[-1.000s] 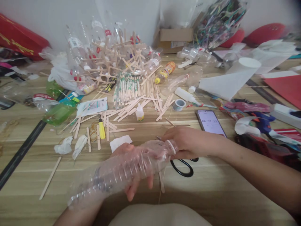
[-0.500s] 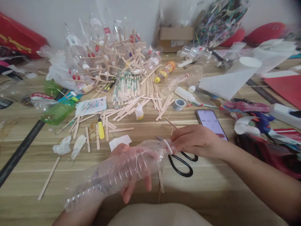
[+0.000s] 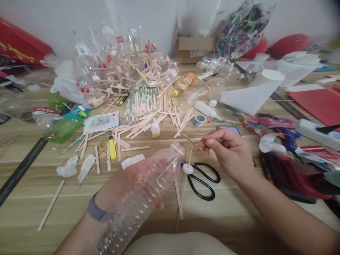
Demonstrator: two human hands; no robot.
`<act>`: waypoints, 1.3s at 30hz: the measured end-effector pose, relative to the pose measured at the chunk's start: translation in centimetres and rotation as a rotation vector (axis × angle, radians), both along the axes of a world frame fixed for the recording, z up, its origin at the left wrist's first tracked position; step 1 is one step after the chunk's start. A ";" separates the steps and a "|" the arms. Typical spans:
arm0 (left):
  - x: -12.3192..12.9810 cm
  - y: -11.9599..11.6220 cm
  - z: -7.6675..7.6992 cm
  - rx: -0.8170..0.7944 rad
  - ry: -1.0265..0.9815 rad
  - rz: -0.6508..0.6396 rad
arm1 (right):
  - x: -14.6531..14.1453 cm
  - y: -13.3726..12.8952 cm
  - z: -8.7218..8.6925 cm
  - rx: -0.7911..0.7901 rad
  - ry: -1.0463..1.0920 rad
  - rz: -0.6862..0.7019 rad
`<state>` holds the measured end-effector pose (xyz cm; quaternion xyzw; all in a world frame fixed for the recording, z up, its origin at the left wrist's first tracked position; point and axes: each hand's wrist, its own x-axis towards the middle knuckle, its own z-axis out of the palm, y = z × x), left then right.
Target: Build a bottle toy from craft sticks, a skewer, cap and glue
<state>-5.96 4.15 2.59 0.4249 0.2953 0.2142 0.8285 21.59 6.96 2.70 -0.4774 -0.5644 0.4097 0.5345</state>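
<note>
My left hand [image 3: 132,180] is wrapped around a clear ribbed plastic bottle [image 3: 143,202], which tilts with its open neck up toward the right. A pale thin loop [image 3: 164,175] shows at the bottle's shoulder. My right hand [image 3: 223,147], apart from the neck, pinches a thin brownish strip [image 3: 193,142] between thumb and fingers; its exact kind is unclear. Below and between the hands lies a white bottle cap [image 3: 187,169] with a thin bamboo skewer [image 3: 183,193] at it. Black-handled scissors [image 3: 204,182] rest right beside the cap, their blades mostly hidden.
Wooden craft sticks [image 3: 145,124] and skewers [image 3: 168,102] spread ahead, before a heap of bottles [image 3: 87,60]. A small glue bottle [image 3: 155,129], a spool [image 3: 199,120] and a yellow screwdriver [image 3: 112,148] stand or lie nearer. A phone [image 3: 230,130] is partly behind my right hand.
My right hand has drawn away from the bottle neck to the right. The bottle has tilted more steeply, its base moving toward me. The white cap now shows beside the scissors.
</note>
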 end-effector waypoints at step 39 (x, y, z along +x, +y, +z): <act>-0.1 0.3 1.4 -0.042 -0.220 0.047 | -5.4 -2.0 -0.8 -0.083 -0.275 0.298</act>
